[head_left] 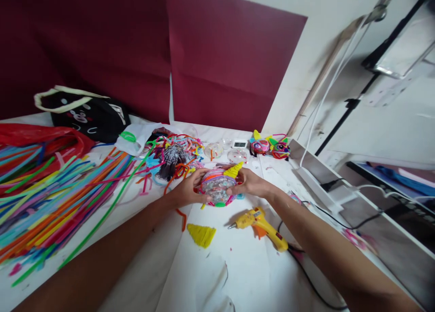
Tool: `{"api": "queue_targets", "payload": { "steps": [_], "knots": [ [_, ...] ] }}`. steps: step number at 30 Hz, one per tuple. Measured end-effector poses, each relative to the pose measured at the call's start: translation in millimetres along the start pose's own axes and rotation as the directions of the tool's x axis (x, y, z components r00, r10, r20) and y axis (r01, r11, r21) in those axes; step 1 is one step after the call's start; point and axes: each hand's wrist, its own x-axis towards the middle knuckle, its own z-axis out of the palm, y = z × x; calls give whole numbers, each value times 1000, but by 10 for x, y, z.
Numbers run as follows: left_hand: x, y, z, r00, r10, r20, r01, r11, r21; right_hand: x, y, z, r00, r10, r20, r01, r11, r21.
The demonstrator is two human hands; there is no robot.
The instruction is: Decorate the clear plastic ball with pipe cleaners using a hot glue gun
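Observation:
A clear round ball wrapped in colourful pipe cleaners (218,190) is held between my two hands above the white table. My left hand (188,189) grips its left side, thumb along the lower front. On the right side, my right hand (250,183) is closed around it, near a yellow pipe-cleaner triangle (234,169) at the ball's upper right; whether that triangle is fixed on, I cannot tell. Another yellow triangle (201,235) lies flat below my hands. Beside it rests a yellow glue gun (261,225), its nozzle pointing left.
Long pipe cleaners (68,198) spread across the left, by a red plastic bag (73,137) and a black bag (90,114). A tangled pile of pipe cleaners (183,144), a small digital display (239,143) and two decorated balls (270,146) sit behind. The glue gun's black cord (307,275) runs right.

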Motion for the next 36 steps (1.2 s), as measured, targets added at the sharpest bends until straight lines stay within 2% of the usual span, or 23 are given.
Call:
{"api": "queue_targets", "payload": {
  "steps": [11, 14, 18, 21, 25, 30, 33, 36],
  "knots": [
    [-4, -89, 50, 1000, 16, -16, -18, 996, -84, -67, -72, -14, 1000, 10, -17, -11, 996, -92],
    [0, -168, 46, 999, 23, -32, -25, 997, -78, -208, -143, -111, 998, 12, -69, -24, 985, -171],
    [-7, -221, 46, 998, 22, -54, -26, 998, -62, -541, -222, -216, 980, 55, -189, -114, 941, -318],
    [-21, -190, 56, 998, 23, -65, -26, 998, -58, -842, -236, -191, 963, 105, -248, -216, 849, -482],
    [-35, -128, 73, 997, 17, -70, -21, 998, -63, -1174, -198, -23, 939, 173, -297, -334, 661, -672],
    [-37, -99, 89, 997, 15, -71, -21, 997, -79, -1324, -110, 180, 909, 283, -306, -409, 458, -789],
    [-39, -86, 96, 998, 18, -68, -24, 996, -90, -1325, -84, 226, 891, 323, -320, -436, 405, -804],
    [-42, -74, 101, 997, 20, -74, -27, 996, -85, -1329, -95, 234, 882, 356, -308, -441, 394, -806]
  ]
}}
